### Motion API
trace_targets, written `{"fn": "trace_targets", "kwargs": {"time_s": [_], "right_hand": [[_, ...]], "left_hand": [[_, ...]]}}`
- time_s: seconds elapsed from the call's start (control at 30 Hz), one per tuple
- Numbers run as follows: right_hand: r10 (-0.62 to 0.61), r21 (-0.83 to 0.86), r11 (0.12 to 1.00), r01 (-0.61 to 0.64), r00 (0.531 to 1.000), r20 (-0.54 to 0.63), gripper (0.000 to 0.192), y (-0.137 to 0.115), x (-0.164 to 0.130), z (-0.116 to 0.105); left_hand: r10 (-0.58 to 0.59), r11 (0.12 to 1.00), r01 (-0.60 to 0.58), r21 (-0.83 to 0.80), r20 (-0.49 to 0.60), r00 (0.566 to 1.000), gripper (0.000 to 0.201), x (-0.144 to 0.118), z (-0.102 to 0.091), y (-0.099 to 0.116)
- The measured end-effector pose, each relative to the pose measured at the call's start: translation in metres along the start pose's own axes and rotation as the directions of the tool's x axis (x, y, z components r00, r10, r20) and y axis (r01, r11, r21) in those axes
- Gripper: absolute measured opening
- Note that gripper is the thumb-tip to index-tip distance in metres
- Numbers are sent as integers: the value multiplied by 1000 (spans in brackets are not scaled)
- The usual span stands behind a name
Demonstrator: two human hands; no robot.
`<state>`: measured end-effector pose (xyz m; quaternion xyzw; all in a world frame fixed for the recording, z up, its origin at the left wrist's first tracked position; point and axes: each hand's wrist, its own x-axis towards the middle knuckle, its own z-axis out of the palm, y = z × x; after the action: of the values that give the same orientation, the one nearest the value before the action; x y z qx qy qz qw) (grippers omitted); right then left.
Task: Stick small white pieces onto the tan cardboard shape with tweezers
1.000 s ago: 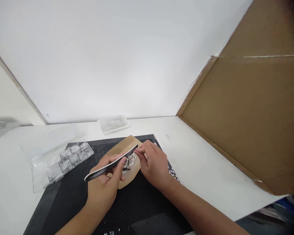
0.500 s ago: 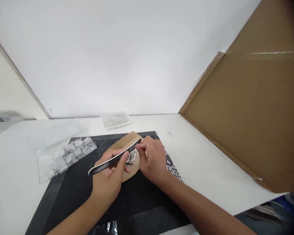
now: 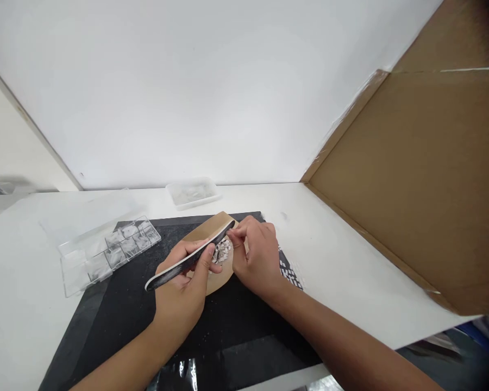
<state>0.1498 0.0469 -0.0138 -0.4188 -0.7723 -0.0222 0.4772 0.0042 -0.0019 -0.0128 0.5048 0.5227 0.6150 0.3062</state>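
Observation:
A long black nail file [image 3: 175, 273] with a pale edge slants up to the right, gripped between the thumb and fingers of my left hand [image 3: 187, 271]. Close to the file's far tip, my right hand [image 3: 255, 252] is pinched closed; whatever sits between its fingertips is too small to make out. Beneath both hands lies a tan paper sheet or tray [image 3: 215, 285], partly covered by them. A heap of small whitish pieces [image 3: 223, 251] rests on it. Rows of little white pieces [image 3: 291, 274] lie beside my right wrist on the black mat [image 3: 126, 326].
A clear compartment box [image 3: 114, 255] holding small bags stands at the left, its lid open. Behind the mat is a translucent shallow tub [image 3: 193, 193]. A brown cardboard panel [image 3: 411, 190] borders the right side, and a white wall [image 3: 228, 98] the back.
The whole view has shifted slightly, with the table appearing a little higher. Both hands keep nearly the same pose, my right fingertips still beside the file's tip.

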Motion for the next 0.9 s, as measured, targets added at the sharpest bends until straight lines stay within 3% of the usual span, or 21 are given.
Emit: {"fn": "trace_targets", "kwargs": {"time_s": [0.2,0.43,0.63,0.77,0.9], "right_hand": [[-45,5,999,45,999,-29,23,-4,0,2],[0,198,980,26,991,-132,16,-6,4,-7],[113,178,980,-88,984,-134,15,-1,5,-6],[76,209,976,-56,993,-91,13,-4,3,-3],[93,134,988,-77,989,-118,15,-5,3,-3]], "left_hand": [[64,998,-63,18,-34,997,11,-3,0,7],[81,997,-82,2,-88,993,12,-8,0,13],[49,998,-51,-31,-64,997,13,-8,3,8],[48,999,-48,-15,-42,998,13,-10,4,10],[20,999,-22,-35,-43,999,14,-10,6,9]]}}
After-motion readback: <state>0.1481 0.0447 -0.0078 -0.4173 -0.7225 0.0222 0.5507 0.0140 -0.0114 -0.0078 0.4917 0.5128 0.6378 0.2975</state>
